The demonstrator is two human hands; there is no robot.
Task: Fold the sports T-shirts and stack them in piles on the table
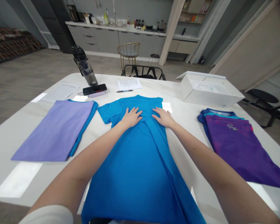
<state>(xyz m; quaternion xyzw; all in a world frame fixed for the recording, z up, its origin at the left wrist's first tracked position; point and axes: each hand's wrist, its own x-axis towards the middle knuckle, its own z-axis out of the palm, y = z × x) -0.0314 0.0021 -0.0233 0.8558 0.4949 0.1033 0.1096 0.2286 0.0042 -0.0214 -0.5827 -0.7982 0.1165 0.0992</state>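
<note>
Across the table (158,88) lies a part-folded blue T-shirt (135,165).

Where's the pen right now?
In the head view, the pen lies on the white table, slightly left of centre, beyond the blue shirt and just this side of the printed sheet.

From where I stand, the one head-worn camera looks forward and down, with both hands (131,119) near. Its wide view spans the table (189,115) and reaches the grey cabinets (107,39) beyond.
</note>
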